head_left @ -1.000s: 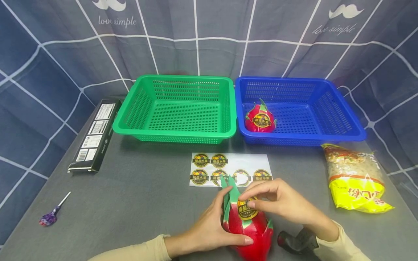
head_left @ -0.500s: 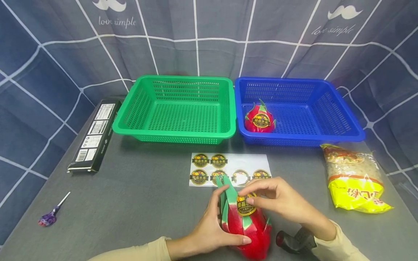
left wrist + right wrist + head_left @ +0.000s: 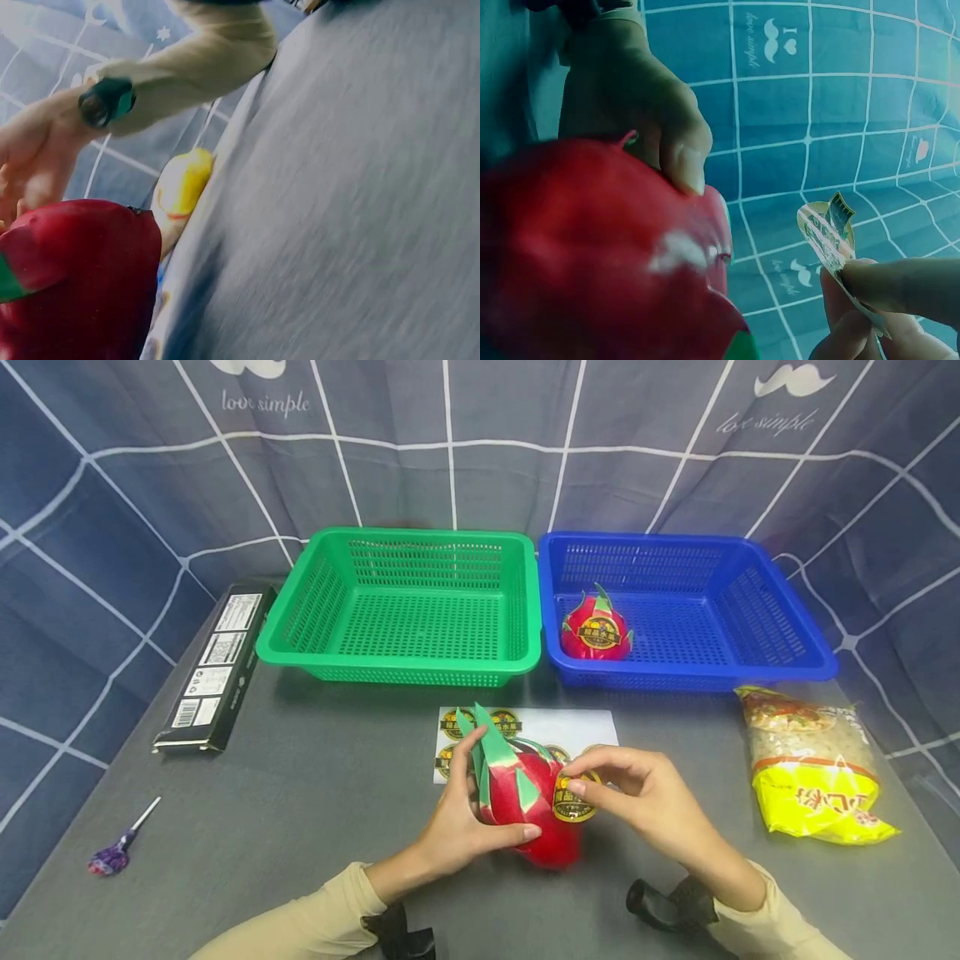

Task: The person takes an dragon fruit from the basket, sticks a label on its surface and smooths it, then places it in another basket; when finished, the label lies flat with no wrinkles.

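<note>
My left hand (image 3: 453,827) grips a red dragon fruit (image 3: 506,793) by its side, thumb across the front and fingers behind its green leaves. The fruit is tilted above the table. Between thumb and fingers my right hand (image 3: 652,793) pinches a round black-and-gold sticker (image 3: 573,807), close to the fruit's right side. In the right wrist view the sticker (image 3: 825,229) stands apart from the fruit (image 3: 622,255), with one edge bent. Behind the fruit lies a white sticker sheet (image 3: 573,724), partly hidden, with several similar stickers on it.
At the back stand a green basket (image 3: 397,670) and a blue basket (image 3: 697,670); the blue one holds another stickered dragon fruit (image 3: 597,628). To the right lies a yellow food bag (image 3: 813,777). A black box (image 3: 213,668) and a lollipop (image 3: 112,856) lie left.
The left hand has raised the dragon fruit up and leftward, so it covers part of the sheet. The right hand, still pinching the sticker, has moved slightly up and right.
</note>
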Action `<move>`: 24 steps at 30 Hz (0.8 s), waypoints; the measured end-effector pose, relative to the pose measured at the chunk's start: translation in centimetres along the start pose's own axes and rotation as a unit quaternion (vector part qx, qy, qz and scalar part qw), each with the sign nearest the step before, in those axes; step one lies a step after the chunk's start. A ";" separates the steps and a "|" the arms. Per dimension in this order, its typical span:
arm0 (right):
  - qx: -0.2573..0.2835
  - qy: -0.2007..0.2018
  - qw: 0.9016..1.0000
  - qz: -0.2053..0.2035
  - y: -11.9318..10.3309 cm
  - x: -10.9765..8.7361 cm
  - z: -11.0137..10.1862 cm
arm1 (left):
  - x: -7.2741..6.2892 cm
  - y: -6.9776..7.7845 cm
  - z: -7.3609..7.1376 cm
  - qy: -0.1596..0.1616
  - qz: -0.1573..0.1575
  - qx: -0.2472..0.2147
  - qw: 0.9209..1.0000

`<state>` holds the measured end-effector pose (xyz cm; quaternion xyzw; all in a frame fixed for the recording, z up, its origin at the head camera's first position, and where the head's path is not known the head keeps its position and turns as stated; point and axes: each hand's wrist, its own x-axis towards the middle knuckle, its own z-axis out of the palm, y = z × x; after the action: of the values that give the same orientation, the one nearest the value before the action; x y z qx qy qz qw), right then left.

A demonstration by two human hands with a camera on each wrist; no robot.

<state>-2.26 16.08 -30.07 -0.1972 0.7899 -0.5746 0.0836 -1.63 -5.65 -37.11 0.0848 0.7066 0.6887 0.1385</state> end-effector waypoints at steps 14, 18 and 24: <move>-0.071 0.005 0.997 0.001 0.9 0.4 0.6 | 1.7 -0.1 -1.9 0.024 0.050 -0.021 0.998; -0.092 0.012 0.996 0.001 1.1 0.4 1.0 | 1.7 -0.1 -1.8 0.028 0.042 -0.025 0.998; -0.135 0.028 0.990 -0.030 1.4 0.1 1.9 | 1.5 -0.1 -1.8 0.034 0.018 -0.012 0.999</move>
<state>-2.01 14.73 -31.99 -0.2139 0.8562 -0.4699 0.0167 -3.66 -6.89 -37.33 0.0726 0.7007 0.7022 0.1032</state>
